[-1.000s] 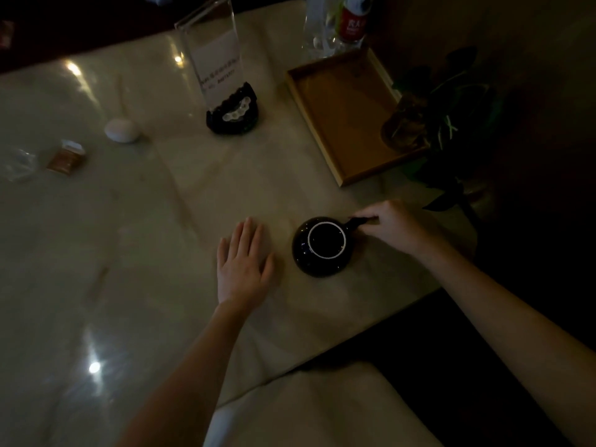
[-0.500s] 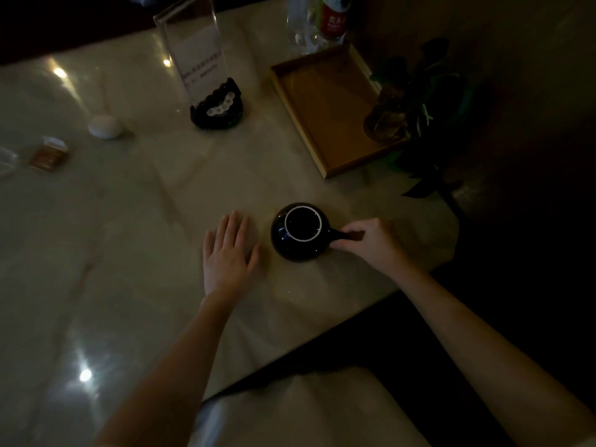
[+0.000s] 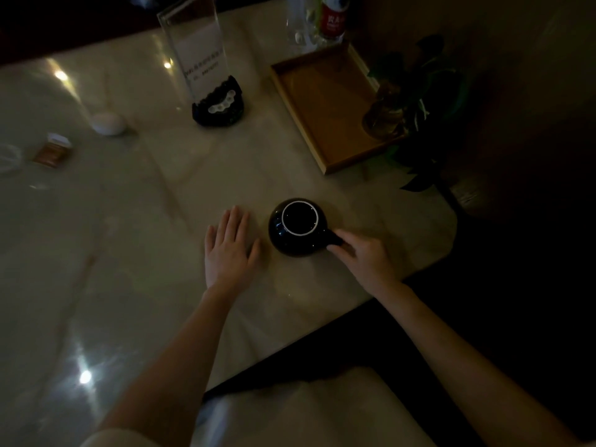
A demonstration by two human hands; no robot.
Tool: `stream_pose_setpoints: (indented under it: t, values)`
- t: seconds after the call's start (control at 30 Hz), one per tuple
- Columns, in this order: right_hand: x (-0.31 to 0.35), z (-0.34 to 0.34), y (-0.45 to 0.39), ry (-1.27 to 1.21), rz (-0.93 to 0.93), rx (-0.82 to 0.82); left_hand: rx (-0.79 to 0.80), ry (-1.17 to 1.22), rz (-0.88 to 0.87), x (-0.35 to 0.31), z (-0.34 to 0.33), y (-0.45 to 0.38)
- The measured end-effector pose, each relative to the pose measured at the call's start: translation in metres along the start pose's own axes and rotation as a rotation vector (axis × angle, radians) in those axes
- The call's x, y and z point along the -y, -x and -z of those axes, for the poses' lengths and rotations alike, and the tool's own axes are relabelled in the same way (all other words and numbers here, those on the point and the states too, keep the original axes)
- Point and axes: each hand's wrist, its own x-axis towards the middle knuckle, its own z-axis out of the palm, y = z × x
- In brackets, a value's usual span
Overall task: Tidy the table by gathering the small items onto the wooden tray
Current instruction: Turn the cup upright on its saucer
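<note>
A black cup point(image 3: 295, 240) with a white ring on top stands on the pale marble table point(image 3: 129, 237) near its front edge. My right hand point(image 3: 361, 256) pinches the cup's handle on its right side. My left hand point(image 3: 229, 250) lies flat on the table just left of the cup, fingers apart, holding nothing. The wooden tray point(image 3: 325, 104) sits farther back on the right with a bare floor. Far left lie a white round item point(image 3: 108, 123) and a small brown packet point(image 3: 51, 153).
A clear sign holder point(image 3: 196, 56) stands behind a black dish point(image 3: 218, 104) with white pieces. Bottles point(image 3: 322, 21) stand behind the tray. A plant in a glass vase point(image 3: 387, 114) overlaps the tray's right edge. A clear plastic wrapper point(image 3: 9, 158) lies at far left.
The cup's handle has swung from pointing up-right to pointing lower right, with my right hand following it. My left hand has stayed flat on the table.
</note>
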Motion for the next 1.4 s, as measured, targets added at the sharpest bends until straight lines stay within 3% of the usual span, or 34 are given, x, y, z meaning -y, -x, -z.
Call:
stream_pose_setpoints:
  t: [0.37,0.5,0.67,0.83,0.97,1.4]
  values:
    - [0.005,-0.005,0.003,-0.021,0.125,-0.087,0.0,0.012,-0.002,-0.001,0.001,0.0]
    - [0.013,-0.002,0.002,-0.173,0.006,-0.057,0.008,0.014,0.0,-0.001,0.002,0.001]
    - [0.026,-0.002,-0.001,-0.62,-0.16,-0.097,0.009,0.001,-0.003,-0.002,0.003,0.001]
    - [0.036,-0.005,-0.006,-1.14,-0.539,-0.057,0.008,-0.004,-0.006,-0.001,0.002,0.001]
    - [0.039,-0.011,-0.004,-1.42,-0.747,-0.001,0.01,0.02,-0.003,-0.001,0.003,0.002]
    - [0.059,-0.036,0.002,-2.032,-0.989,-0.02,0.001,0.037,0.006,-0.003,0.005,0.002]
